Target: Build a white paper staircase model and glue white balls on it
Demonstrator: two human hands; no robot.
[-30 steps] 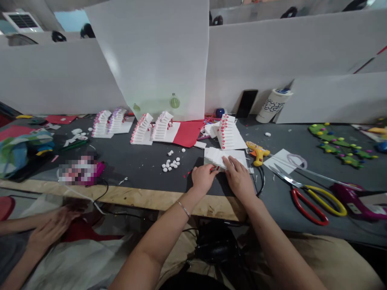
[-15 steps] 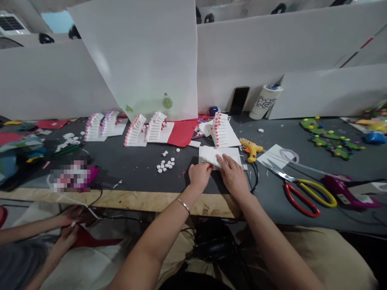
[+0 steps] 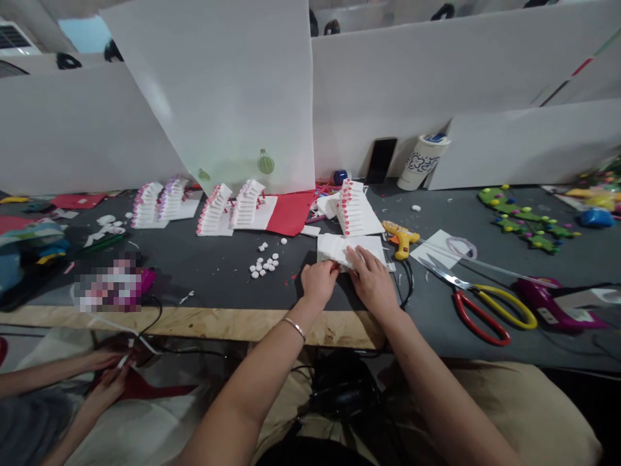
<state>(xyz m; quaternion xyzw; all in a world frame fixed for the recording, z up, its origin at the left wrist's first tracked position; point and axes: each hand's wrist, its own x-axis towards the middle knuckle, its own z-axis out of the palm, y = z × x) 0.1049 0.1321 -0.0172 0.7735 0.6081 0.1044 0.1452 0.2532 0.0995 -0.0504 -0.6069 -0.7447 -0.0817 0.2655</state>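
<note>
My left hand (image 3: 319,286) is closed at the near left edge of a white card piece (image 3: 334,244). A bit of red shows at its fingertips; what it pinches is mostly hidden. Spread over the same card, the fingers of my right hand (image 3: 372,283) lie flat and press it against the table. Just behind stands a white stepped piece with red-tipped rows (image 3: 351,210) on a white sheet. A yellow glue gun (image 3: 402,241) lies to the right of my right hand. Left of my left hand are several small white pellets (image 3: 262,266).
Large scissors with red and yellow handles (image 3: 478,301) lie at right, near a purple tool (image 3: 548,304). More stepped white pieces (image 3: 214,210) stand at left. A cup (image 3: 422,163) and a phone (image 3: 381,160) lean by the white board. A co-worker's hands (image 3: 114,372) are at lower left.
My hands and the card hold nearly the same pose. The whole view has shifted slightly. The co-worker's hands at lower left have moved a little.
</note>
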